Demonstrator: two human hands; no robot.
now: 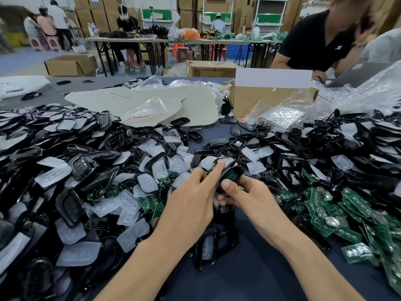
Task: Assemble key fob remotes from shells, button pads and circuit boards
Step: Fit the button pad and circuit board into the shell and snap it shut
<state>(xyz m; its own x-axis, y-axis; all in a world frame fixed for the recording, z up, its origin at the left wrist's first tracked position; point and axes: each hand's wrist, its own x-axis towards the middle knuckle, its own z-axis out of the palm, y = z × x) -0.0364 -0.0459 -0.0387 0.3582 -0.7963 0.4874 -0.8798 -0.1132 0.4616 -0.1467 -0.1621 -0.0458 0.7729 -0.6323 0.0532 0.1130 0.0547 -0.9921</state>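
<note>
Shell [238, 170], frame centre: light, stiff, slick plastic; board [231, 175] inside judged fragile. Gripped by rim in right hand [245, 196]; left hand [191, 205] index straight, pressed against it.

- Shell [230, 175]: black, tilted, a green board seated inside; gripped by right hand [246, 195], left hand [193, 192] index fingertip on its upper edge.
- Loose shells [69, 205]: black, heaped left and right.
- Button pads [133, 235]: translucent white, scattered over left heap.
- Circuit boards [325, 223]: green, piled at right.
</note>
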